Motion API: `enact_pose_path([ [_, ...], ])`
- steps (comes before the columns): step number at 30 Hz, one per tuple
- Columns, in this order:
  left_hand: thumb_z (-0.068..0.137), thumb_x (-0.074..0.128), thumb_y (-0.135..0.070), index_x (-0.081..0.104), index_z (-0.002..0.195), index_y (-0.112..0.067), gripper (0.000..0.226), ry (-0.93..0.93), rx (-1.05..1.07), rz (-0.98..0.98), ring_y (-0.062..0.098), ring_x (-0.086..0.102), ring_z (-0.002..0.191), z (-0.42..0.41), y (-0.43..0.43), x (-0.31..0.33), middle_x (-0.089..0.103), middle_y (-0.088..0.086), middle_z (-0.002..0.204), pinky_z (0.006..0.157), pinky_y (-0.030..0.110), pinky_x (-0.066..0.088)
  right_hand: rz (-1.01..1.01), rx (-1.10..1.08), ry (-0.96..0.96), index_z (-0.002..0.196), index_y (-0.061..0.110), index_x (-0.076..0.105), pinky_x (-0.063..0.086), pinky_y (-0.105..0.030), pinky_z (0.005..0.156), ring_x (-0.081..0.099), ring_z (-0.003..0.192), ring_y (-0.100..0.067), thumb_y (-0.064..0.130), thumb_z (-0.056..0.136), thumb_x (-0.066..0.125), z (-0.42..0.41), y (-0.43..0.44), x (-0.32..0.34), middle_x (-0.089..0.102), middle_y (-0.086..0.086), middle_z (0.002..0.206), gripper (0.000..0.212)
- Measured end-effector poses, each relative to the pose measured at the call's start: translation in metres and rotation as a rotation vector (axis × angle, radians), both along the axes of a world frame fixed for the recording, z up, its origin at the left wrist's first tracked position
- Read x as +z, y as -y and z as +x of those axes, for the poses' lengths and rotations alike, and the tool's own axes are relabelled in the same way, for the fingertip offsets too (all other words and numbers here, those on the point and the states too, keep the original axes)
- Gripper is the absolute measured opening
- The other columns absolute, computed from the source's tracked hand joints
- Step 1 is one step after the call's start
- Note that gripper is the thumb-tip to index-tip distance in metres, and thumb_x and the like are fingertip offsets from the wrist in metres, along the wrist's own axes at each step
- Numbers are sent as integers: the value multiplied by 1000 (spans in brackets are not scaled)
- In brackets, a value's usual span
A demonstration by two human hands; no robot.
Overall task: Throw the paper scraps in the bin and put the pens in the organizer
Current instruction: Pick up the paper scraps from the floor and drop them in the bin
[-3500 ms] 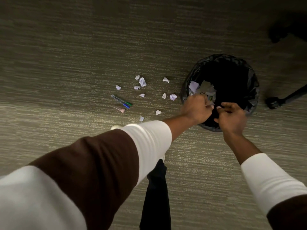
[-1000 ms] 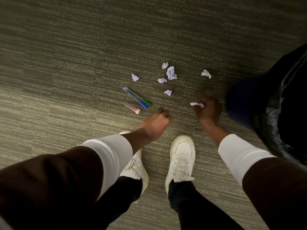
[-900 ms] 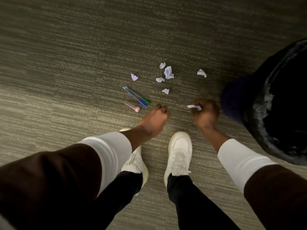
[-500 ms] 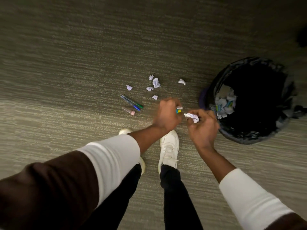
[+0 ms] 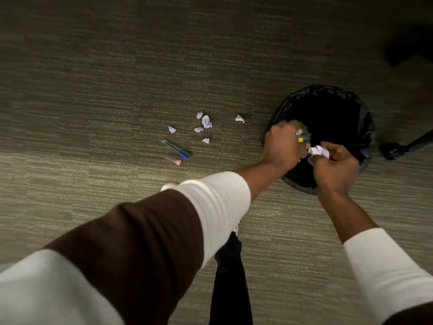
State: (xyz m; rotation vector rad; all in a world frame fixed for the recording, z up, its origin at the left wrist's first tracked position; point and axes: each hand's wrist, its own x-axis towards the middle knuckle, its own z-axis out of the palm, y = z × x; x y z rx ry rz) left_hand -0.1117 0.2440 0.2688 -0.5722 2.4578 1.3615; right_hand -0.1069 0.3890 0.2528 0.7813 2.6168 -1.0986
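Crumpled white paper scrap (image 5: pixel 319 151) sits pinched in the fingertips of my right hand (image 5: pixel 334 168), above the near part of the round black-lined bin (image 5: pixel 365 127). My left hand (image 5: pixel 282 146) is curled into a fist over the bin's left rim; a blurred bit of yellow and white shows at its fingers, perhaps another scrap. Left of the bin, six small white paper scraps (image 5: pixel 206 121) lie on the grey-green carpet (image 5: pixel 93 90), and farther left lie the blue and green pens (image 5: pixel 177 148) and a pink one (image 5: pixel 173 159).
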Motion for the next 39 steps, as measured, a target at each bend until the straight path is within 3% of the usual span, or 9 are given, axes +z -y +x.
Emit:
enact_pose_path([
  [4, 98, 67, -43, 40, 152, -2, 73, 99, -76, 56, 41, 49, 139, -8, -15, 4, 47, 24, 153, 109, 44, 45, -162, -102, 8, 126, 19, 71, 67, -42, 73, 75, 100, -24, 3, 86, 64, -2, -6, 6, 70, -10, 123, 44],
  [9, 96, 66, -26, 72, 109, -10, 22, 108, -117, 10, 38, 70, 101, 11, -7, 2, 74, 17, 109, 82, 43, 60, -109, -25, -25, 100, 21, 75, 68, -49, 73, 77, 90, -21, 3, 87, 59, 17, -7, 3, 77, -10, 102, 27],
  [15, 97, 63, -30, 76, 92, -18, 18, 223, -104, -63, 29, 69, 77, 60, 39, -20, 77, 10, 90, 73, 41, 62, -123, 202, -34, 96, 27, 75, 65, -55, 68, 75, 73, -24, 17, 88, 66, 45, 23, -1, 77, -2, 83, 15],
  [21, 98, 59, -33, 74, 101, -15, 23, 383, -65, -162, 37, 72, 94, 109, 109, -51, 76, 15, 102, 78, 42, 58, -158, 546, 18, 99, 15, 74, 61, -35, 70, 66, 68, -10, 4, 90, 72, 64, 83, -11, 76, 2, 87, 14],
  [26, 97, 57, -30, 75, 101, -12, 26, 411, -53, -244, 40, 72, 94, 128, 164, -80, 76, 18, 101, 80, 45, 60, -26, 804, 74, 103, 23, 71, 61, -42, 78, 67, 77, -15, 15, 85, 76, 62, 130, -44, 68, 6, 92, 20],
  [28, 95, 57, -33, 74, 103, -11, 29, 430, -38, -265, 42, 72, 98, 131, 186, -98, 75, 19, 106, 82, 47, 61, 23, 886, 135, 111, 24, 69, 60, -43, 83, 69, 85, -20, 21, 84, 80, 58, 151, -62, 67, 3, 98, 28],
  [30, 93, 60, -33, 73, 106, -12, 28, 447, -57, -300, 43, 72, 101, 132, 208, -122, 74, 19, 109, 85, 48, 61, 89, 990, 249, 130, 26, 62, 58, -42, 94, 69, 105, -31, 29, 84, 83, 51, 171, -84, 65, -8, 121, 52],
  [33, 94, 58, -30, 70, 112, -13, 27, 476, -105, -390, 41, 69, 109, 133, 240, -159, 72, 17, 117, 86, 45, 57, 213, 1170, 385, 157, 27, 36, 48, -47, 109, 49, 138, -41, 39, 80, 88, 37, 195, -121, 40, -17, 155, 93],
  [39, 94, 63, -25, 56, 135, -10, 44, 468, -47, -489, 31, 51, 130, 133, 296, -255, 57, 12, 133, 99, 46, 54, 425, 1463, 326, 165, 39, 8, 45, -57, 114, 21, 156, -42, 43, 70, 95, 11, 247, -214, 6, -16, 172, 128],
])
